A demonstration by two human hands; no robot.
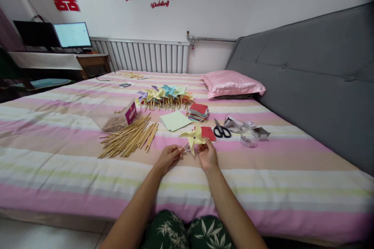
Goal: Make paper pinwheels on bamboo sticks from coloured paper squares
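A pale yellow paper pinwheel (194, 137) with a dark dot at its centre is held up between my hands. My left hand (170, 157) is closed, its fingertips pinching the thin wooden stick (185, 146) beside the pinwheel. At the pinwheel's right side, my right hand (208, 155) grips a paper blade between thumb and fingers. Red paper squares (208, 133) lie just behind the right hand. A small patterned packet or pile (187, 148), too small to make out, shows between the hands.
Wooden sticks (128, 140) lie left by a clear box (117, 121). Behind are pale green sheets (175, 120), stacked coloured paper (198, 112) and several finished pinwheels (165, 95). Scissors (221, 130) and a round clear container (249, 138) lie right. A pink pillow (233, 83) rests near the headboard.
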